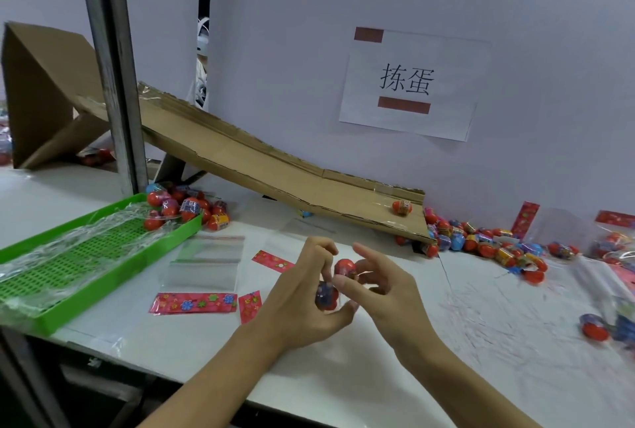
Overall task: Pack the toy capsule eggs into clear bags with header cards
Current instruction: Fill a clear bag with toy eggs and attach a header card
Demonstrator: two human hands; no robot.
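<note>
My left hand (302, 293) and my right hand (385, 283) meet over the white table, both curled round a small cluster of capsule eggs. A red egg (344, 266) shows on top between the fingers, and a blue-wrapped egg (326, 295) sits lower in my left palm. An empty clear zip bag (206, 261) lies flat to the left of my hands. In front of it lies a pink flowered header card (194, 302), with another (249, 306) beside it and a third (272, 261) farther back.
A cardboard ramp (275, 166) slopes down to the right with one egg (402, 207) near its foot. Loose eggs are heaped at the right (488, 243) and by a green tray (68, 266) lined with plastic film. A metal post (113, 84) stands at the left.
</note>
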